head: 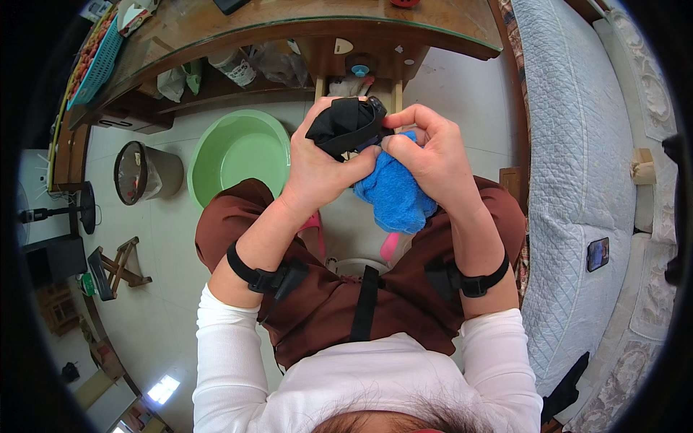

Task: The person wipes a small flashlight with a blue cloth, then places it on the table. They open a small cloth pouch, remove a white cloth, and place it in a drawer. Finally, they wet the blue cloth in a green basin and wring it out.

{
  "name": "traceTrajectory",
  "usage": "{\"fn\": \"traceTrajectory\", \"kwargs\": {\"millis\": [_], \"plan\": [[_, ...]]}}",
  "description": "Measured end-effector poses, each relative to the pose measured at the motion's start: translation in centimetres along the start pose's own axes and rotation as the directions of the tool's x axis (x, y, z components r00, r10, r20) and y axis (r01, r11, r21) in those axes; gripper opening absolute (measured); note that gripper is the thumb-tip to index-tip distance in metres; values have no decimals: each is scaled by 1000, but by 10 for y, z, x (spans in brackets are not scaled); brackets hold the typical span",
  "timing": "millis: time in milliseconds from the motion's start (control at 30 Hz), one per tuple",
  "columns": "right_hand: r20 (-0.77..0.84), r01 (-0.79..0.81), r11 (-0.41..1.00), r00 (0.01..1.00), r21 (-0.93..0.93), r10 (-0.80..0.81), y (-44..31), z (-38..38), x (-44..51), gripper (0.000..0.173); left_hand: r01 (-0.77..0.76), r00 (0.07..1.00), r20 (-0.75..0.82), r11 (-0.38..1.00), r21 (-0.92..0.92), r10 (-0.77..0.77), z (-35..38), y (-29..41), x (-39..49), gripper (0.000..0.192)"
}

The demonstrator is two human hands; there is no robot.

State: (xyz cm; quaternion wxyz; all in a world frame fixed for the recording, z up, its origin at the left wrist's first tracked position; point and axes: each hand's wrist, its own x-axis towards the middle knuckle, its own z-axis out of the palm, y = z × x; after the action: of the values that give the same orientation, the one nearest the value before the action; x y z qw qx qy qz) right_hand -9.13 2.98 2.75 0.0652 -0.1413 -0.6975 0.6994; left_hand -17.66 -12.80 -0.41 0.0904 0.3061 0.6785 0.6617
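Note:
In front of my knees, my left hand (319,168) is closed around a black fabric bundle (344,125) with a wide strap-like fold. A glossy dark piece (376,105) sticks out at its upper right end. My right hand (441,154) pinches at the bundle's right side with thumb and forefinger. From beneath that same hand hangs a crumpled blue terry cloth (398,195), partly covered by the palm and fingers. Behind the hands, a wooden drawer (398,89) is pulled out, with plastic-wrapped items (349,85) inside; its front is hidden by my hands.
Left of my knees, a green plastic basin (243,146) stands on the floor near a lined waste bin (149,173) and a folding stool (116,268). A glass-topped wooden desk (260,30) spans the front. A quilt-covered seat (568,162) with a phone (598,254) runs along the right.

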Motion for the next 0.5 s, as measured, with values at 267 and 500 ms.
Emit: {"fn": "traceTrajectory", "kwargs": {"millis": [267,500], "plan": [[-91,15,995,996,-98,-23,7,5,0,24,38,999,-1,996,-86,-38,5,0,5,48],[-165,54,981,983,-189,-86,15,14,0,36,226,973,92,948,-222,-211,3,-2,4,51]]}}
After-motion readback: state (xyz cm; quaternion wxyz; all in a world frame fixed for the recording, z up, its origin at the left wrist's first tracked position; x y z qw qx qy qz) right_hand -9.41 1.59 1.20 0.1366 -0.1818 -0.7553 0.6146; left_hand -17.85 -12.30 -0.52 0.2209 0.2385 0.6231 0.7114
